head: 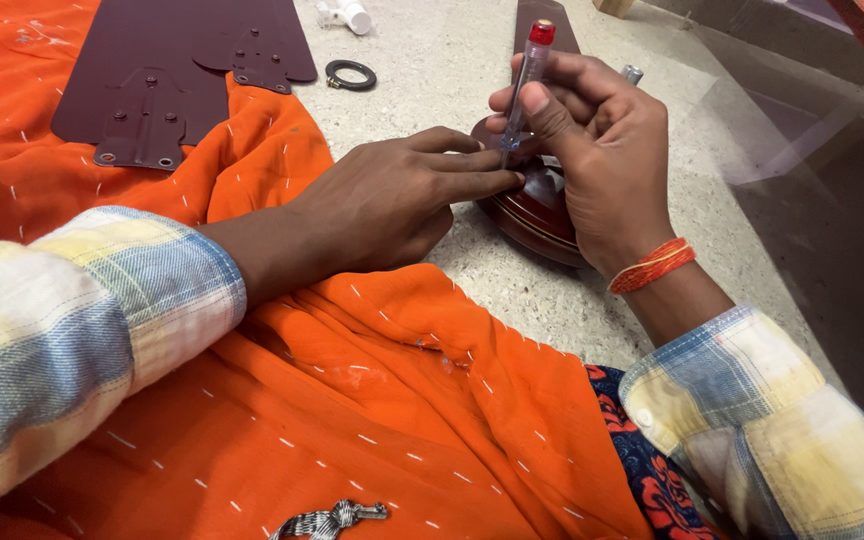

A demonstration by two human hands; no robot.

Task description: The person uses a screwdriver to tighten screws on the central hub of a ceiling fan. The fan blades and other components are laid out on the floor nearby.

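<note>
My right hand [592, 150] grips a clear-handled screwdriver [525, 80] with a red cap, held upright with its tip down on a round dark-red motor housing [537, 210] on the speckled floor. My left hand [392, 195] rests flat against the housing's left side, its fingertips touching beside the screwdriver tip. The housing's top is mostly hidden by both hands. An orange thread band circles my right wrist.
Two dark maroon fan blades [152, 70] with metal brackets lie at the upper left, partly on orange cloth [352, 420]. A black rubber ring [351, 74] and a small white part [347, 14] lie beyond. Another blade [532, 15] extends behind the housing.
</note>
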